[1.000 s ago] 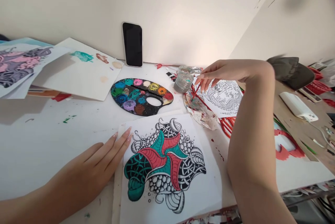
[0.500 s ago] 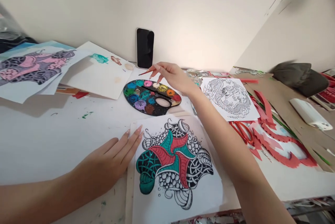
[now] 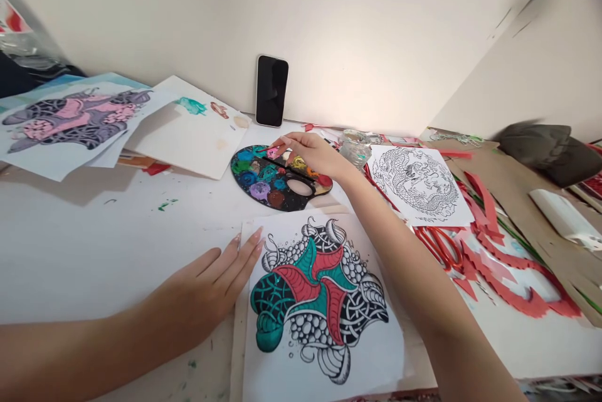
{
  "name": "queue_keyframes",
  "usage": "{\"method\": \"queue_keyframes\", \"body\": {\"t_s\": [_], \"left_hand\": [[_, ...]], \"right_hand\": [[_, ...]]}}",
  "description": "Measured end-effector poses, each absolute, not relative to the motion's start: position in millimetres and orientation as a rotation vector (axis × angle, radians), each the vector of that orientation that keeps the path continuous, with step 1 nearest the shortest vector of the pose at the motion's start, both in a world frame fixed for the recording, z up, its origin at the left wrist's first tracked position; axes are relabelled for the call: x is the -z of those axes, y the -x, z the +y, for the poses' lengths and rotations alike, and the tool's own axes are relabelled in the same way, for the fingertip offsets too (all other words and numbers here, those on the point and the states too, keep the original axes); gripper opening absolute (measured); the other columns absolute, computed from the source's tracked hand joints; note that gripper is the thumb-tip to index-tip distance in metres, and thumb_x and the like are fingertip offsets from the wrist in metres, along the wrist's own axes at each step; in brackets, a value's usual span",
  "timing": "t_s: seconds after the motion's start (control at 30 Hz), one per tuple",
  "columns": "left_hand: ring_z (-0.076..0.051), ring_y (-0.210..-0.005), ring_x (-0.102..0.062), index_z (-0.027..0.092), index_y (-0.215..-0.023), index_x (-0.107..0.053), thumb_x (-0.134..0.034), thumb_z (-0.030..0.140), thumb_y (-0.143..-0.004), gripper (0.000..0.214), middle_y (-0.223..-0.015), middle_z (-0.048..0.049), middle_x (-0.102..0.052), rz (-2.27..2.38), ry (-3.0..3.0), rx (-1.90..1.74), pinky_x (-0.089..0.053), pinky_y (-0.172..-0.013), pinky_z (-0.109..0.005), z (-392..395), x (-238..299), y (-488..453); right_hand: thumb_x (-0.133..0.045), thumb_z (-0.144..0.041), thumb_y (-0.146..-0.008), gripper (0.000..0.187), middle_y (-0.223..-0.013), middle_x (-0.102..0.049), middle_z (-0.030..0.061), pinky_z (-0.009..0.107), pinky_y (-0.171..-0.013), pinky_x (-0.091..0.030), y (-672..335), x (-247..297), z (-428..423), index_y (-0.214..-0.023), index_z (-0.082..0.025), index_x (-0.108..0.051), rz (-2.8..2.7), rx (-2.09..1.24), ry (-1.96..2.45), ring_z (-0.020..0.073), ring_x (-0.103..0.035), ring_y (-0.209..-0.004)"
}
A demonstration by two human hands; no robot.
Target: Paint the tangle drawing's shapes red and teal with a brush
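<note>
My right hand (image 3: 313, 154) hangs over a black oval paint palette (image 3: 249, 184) with several round paint wells in many colours. It pinches a thin paintbrush (image 3: 275, 149), and the brush tip is at the palette's pink and teal paints. Most of the brush is hidden by my fingers. My left hand (image 3: 207, 283) lies flat on the white table, its fingertips at the left edge of a patterned ink drawing (image 3: 320, 301) coloured in red and teal.
A phone (image 3: 271, 91) leans against the wall, with a glass jar (image 3: 355, 148) behind the palette. Right of it are a dragon line drawing (image 3: 416, 185), red scissors (image 3: 439, 248) and red cut paper (image 3: 512, 289). Painted sheets (image 3: 78, 116) overlap at the left.
My right hand has moved down onto the palette, bringing the brush tip to the paint. My left hand has stayed beside the drawing. The whole view has shifted slightly as my head moved.
</note>
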State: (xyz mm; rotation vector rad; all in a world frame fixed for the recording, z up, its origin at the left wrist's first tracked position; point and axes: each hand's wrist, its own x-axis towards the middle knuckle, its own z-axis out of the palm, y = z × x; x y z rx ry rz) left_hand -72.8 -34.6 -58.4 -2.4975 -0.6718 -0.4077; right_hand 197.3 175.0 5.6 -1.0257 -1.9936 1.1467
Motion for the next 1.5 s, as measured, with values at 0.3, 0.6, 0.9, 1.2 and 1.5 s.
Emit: {"method": "queue_keyframes", "body": {"t_s": [0.3, 0.6, 0.9, 1.2, 1.5], "left_hand": [[-0.034, -0.142, -0.066, 0.006, -0.150, -0.072, -0.049, 0.007, -0.091, 0.063, -0.164, -0.0188, -0.072, -0.744, 2.484, 0.460, -0.051, -0.107, -0.045, -36, 75, 76], [-0.035, -0.141, -0.067, 0.003, -0.153, -0.067, -0.050, 0.007, -0.092, 0.064, -0.165, -0.0199, -0.071, -0.744, 2.499, 0.456, -0.051, -0.107, -0.047, -38, 75, 77], [-0.034, -0.145, -0.068, 0.004, -0.159, -0.062, -0.050, 0.008, -0.092, 0.069, -0.171, -0.0198, -0.065, -0.762, 2.497, 0.436, -0.053, -0.110, -0.047, -39, 78, 79], [-0.035, -0.145, -0.069, 0.003, -0.162, -0.060, -0.049, 0.008, -0.090, 0.072, -0.177, -0.0205, -0.059, -0.766, 2.502, 0.462, -0.054, -0.110, -0.048, -39, 82, 80], [-0.033, -0.143, -0.069, 0.004, -0.161, -0.060, -0.048, 0.007, -0.090, 0.072, -0.171, -0.0181, -0.066, -0.732, 2.520, 0.420, -0.053, -0.109, -0.046, -37, 74, 80]], "right_hand": [[-0.056, -0.038, -0.123, 0.035, -0.118, -0.088, 0.0077, 0.035, -0.103, -0.065, -204, -13, 172, -0.109, -0.021, -0.083, -1.911, -1.193, 1.071, 0.0165, -0.077, -0.096], [-0.055, -0.031, -0.122, 0.033, -0.123, -0.088, 0.0091, 0.033, -0.099, -0.064, -204, -11, 172, -0.105, -0.020, -0.082, -1.904, -1.234, 1.077, 0.0170, -0.078, -0.105], [-0.065, -0.056, -0.117, 0.042, -0.112, -0.084, 0.0061, 0.029, -0.078, -0.047, -234, -28, 171, -0.105, -0.021, -0.083, -1.916, -1.230, 1.078, 0.0132, -0.070, -0.084], [-0.074, -0.062, -0.112, 0.046, -0.092, -0.075, 0.0016, 0.029, -0.077, -0.055, -232, -34, 167, -0.089, -0.022, -0.072, -1.994, -1.326, 1.031, 0.0135, -0.068, -0.078], [-0.074, -0.048, -0.113, 0.031, -0.101, -0.083, 0.0041, 0.030, -0.085, -0.062, -224, -31, 168, -0.098, -0.022, -0.084, -2.082, -1.320, 1.030, 0.0143, -0.067, -0.081]]}}
